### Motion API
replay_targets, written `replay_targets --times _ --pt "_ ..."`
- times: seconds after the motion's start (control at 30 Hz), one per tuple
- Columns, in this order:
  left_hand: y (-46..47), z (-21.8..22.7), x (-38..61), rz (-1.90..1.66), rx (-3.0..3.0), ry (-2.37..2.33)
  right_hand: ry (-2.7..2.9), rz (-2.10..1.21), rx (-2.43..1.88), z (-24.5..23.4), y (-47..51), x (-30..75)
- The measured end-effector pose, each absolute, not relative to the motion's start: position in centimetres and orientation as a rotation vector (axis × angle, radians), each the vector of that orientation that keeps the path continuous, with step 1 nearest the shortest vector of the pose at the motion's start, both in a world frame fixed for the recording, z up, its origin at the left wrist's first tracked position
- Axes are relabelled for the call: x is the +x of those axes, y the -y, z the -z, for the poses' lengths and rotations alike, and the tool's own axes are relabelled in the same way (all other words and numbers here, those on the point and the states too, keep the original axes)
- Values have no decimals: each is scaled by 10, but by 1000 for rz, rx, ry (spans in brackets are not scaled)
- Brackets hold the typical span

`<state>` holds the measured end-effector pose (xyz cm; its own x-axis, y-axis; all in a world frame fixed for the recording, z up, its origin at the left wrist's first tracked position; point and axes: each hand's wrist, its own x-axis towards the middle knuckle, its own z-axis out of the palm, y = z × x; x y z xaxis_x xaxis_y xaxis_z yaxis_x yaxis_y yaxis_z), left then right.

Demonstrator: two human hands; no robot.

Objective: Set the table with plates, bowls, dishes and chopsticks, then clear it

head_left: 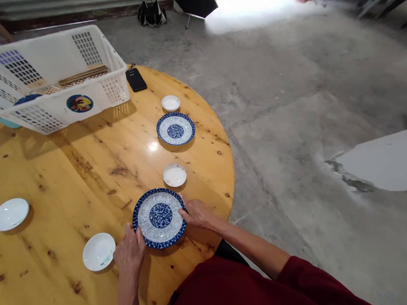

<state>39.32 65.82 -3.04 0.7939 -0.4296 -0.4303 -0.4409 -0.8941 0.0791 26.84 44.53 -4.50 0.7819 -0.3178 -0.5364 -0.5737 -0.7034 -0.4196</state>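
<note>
A blue-and-white patterned plate (160,216) is held between my two hands over the near edge of the round wooden table. My left hand (129,250) grips its lower left rim, thumb on top, fingers underneath. On the right rim, my right hand (195,213) is closed with its thumb over the edge. Just beyond the plate sits a small white dish (175,175). A white saucer (99,252) lies close to the left of my left hand. Farther back, a second blue-and-white plate (176,129) rests on the table near another small white dish (170,103).
A large white plastic basket (94,107) stands at the back left, with wooden sticks (82,74) inside. Beside it lies a black phone (136,79). Another white saucer (10,214) is at far left. The wooden table's (61,182) curved edge drops to concrete floor (274,118).
</note>
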Motion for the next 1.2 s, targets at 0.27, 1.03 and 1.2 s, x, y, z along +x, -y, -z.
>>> replay_targets --times 0.27,1.03,1.2 --pt "-664 38 398 -828 -3189 -666 -709 -356 -2177 75 -442 268" --pt "-522 37 287 -1018 -3366 -933 -876 46 -1801 72 -344 117" --pt "-423 22 230 -1066 -3340 -941 -956 90 -1839 62 -253 56"
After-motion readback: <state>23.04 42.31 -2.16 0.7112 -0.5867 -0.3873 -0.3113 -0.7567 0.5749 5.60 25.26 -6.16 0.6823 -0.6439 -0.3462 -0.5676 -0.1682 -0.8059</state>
